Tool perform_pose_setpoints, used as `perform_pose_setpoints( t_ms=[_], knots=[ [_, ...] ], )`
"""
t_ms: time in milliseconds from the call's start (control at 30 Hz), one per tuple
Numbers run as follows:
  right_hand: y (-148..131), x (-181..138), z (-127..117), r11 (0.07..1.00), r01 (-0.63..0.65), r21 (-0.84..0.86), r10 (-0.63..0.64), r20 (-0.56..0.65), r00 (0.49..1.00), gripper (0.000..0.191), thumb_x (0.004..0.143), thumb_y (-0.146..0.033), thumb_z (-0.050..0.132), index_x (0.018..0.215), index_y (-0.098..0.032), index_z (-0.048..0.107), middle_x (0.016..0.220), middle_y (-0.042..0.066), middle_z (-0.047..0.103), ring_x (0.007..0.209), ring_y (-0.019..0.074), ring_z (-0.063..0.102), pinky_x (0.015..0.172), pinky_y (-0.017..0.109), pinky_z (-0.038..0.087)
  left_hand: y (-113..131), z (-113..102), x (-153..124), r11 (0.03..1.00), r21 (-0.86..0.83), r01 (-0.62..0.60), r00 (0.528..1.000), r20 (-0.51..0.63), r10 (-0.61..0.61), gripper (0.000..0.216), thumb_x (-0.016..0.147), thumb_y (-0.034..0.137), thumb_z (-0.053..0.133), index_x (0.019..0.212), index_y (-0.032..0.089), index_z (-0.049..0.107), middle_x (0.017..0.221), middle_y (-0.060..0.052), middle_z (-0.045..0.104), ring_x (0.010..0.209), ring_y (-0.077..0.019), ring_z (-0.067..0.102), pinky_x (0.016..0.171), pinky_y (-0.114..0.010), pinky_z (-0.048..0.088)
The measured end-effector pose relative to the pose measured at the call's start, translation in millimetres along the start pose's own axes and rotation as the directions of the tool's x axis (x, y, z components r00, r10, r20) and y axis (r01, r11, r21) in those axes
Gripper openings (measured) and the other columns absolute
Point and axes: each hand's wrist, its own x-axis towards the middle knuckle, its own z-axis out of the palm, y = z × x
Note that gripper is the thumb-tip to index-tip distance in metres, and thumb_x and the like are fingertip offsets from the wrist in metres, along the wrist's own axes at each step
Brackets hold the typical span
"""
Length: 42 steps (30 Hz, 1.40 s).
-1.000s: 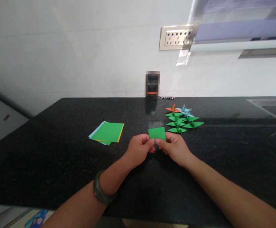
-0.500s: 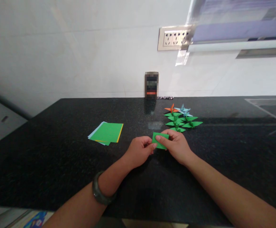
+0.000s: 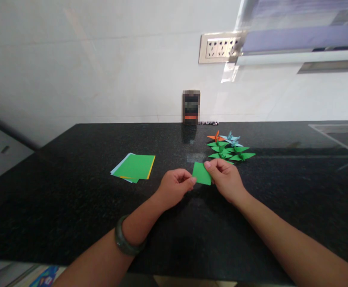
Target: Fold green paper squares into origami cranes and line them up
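Note:
A small folded green paper point(image 3: 201, 173) is held just above the black counter point(image 3: 72, 207). My right hand point(image 3: 226, 180) pinches its upper right corner with thumb and fingers closed. On the paper's left edge my left hand point(image 3: 175, 186) pinches the lower corner, its fingers curled. A dark bangle sits on my left wrist.
A stack of flat sheets point(image 3: 134, 167), green on top with yellow and pale blue beneath, lies to the left. Several folded paper cranes point(image 3: 226, 149), mostly green, one orange, one light blue, sit behind my right hand. A blurred upright object point(image 3: 191, 107) leans on the wall under a socket strip point(image 3: 218, 48).
The green paper has been turned in my hands from upright to tilted. My right hand shifted its pinch to the upper right corner; my left hand stays at the left edge.

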Motion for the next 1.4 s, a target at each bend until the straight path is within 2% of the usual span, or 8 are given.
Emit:
perform_pose_setpoints(
  t_ms=[100, 233, 367, 467, 700, 833, 1100, 1400],
  knots=[
    [-1, -1, 0, 0.998, 0.043, 0.039, -0.046, 0.074, 0.996, 0.033, 0.075, -0.047, 0.055, 0.062, -0.018, 0.049, 0.053, -0.004, 0.043, 0.048, 0.0086, 0.039, 0.044, 0.021, 0.033, 0, 4, -2, 0.997, -0.057, 0.043, 0.988, 0.149, -0.034, 0.02, 0.068, 0.031, 0.064, 0.061, 0.014, 0.057, 0.053, 0.002, 0.054, 0.048, -0.0081, 0.046, 0.049, -0.021, 0.035],
    [-5, -5, 3, 0.998, 0.038, 0.052, -0.048, 0.213, 0.976, 0.027, 0.071, -0.042, 0.061, 0.065, -0.017, 0.056, 0.057, -0.002, 0.05, 0.051, 0.0092, 0.044, 0.047, 0.022, 0.036, 0, 4, -1, 0.975, -0.204, 0.082, 0.992, 0.113, -0.06, 0.023, 0.065, 0.033, 0.067, 0.071, 0.013, 0.06, 0.058, 0.003, 0.056, 0.05, -0.0073, 0.048, 0.05, -0.02, 0.038],
    [-3, -5, 9, 0.984, -0.011, 0.179, -0.016, 0.15, 0.989, 0.032, 0.064, -0.041, 0.069, 0.083, -0.019, 0.055, 0.06, -0.003, 0.055, 0.052, 0.01, 0.05, 0.048, 0.022, 0.04, 0, 1, 2, 0.938, -0.318, 0.135, 0.988, -0.024, -0.15, 0.027, 0.063, 0.036, 0.07, 0.071, 0.013, 0.057, 0.057, 0.003, 0.057, 0.051, -0.0079, 0.051, 0.049, -0.02, 0.041],
    [-3, -4, 10, 0.985, -0.035, 0.166, 0.011, 0.144, 0.989, 0.031, 0.063, -0.038, 0.07, 0.08, -0.018, 0.054, 0.059, -0.003, 0.055, 0.049, 0.009, 0.049, 0.045, 0.021, 0.039, 0, 1, 2, 0.898, -0.415, 0.145, 0.975, -0.092, -0.2, 0.031, 0.061, 0.036, 0.072, 0.075, 0.015, 0.053, 0.061, 0.003, 0.06, 0.054, -0.0088, 0.056, 0.053, -0.021, 0.045],
    [-3, -6, 10, 0.997, 0.002, 0.076, -0.013, 0.138, 0.99, 0.023, 0.067, -0.035, 0.065, 0.079, -0.017, 0.059, 0.057, -0.003, 0.053, 0.049, 0.0094, 0.046, 0.046, 0.023, 0.039, 2, -1, 3, 0.879, -0.456, 0.136, 0.972, -0.109, -0.207, 0.03, 0.064, 0.035, 0.07, 0.082, 0.013, 0.061, 0.067, -0.001, 0.065, 0.058, -0.0098, 0.059, 0.055, -0.021, 0.046],
    [-1, -7, 10, 0.993, 0.035, 0.116, -0.039, 0.028, 0.999, 0.031, 0.064, -0.033, 0.07, 0.085, -0.018, 0.053, 0.065, -0.002, 0.055, 0.054, 0.0103, 0.049, 0.049, 0.023, 0.041, 1, -2, 4, 0.875, -0.468, 0.123, 0.97, -0.131, -0.206, 0.026, 0.065, 0.032, 0.069, 0.081, 0.013, 0.059, 0.067, 0.0, 0.064, 0.058, -0.0092, 0.058, 0.054, -0.02, 0.047],
    [0, -8, 10, 0.993, 0.073, -0.089, -0.073, 0.013, 0.997, 0.021, 0.068, -0.033, 0.067, 0.072, -0.017, 0.055, 0.056, -0.003, 0.05, 0.049, 0.0102, 0.044, 0.047, 0.023, 0.035, -1, -2, 4, 0.867, -0.49, 0.091, 0.973, -0.142, -0.183, 0.024, 0.067, 0.032, 0.067, 0.078, 0.016, 0.054, 0.064, 0.003, 0.063, 0.057, -0.0085, 0.059, 0.055, -0.02, 0.049],
    [2, -7, 8, 0.898, 0.412, -0.153, -0.409, 0.05, 0.911, 0.011, 0.075, -0.018, 0.061, 0.084, -0.021, 0.067, 0.076, 0.002, 0.06, 0.07, 0.0133, 0.055, 0.059, 0.025, 0.045, 2, -1, 2, 0.872, -0.472, 0.129, 0.98, -0.076, -0.185, 0.032, 0.066, 0.034, 0.068, 0.088, 0.014, 0.059, 0.07, -0.001, 0.064, 0.061, -0.0112, 0.059, 0.055, -0.022, 0.049]
  ],
)
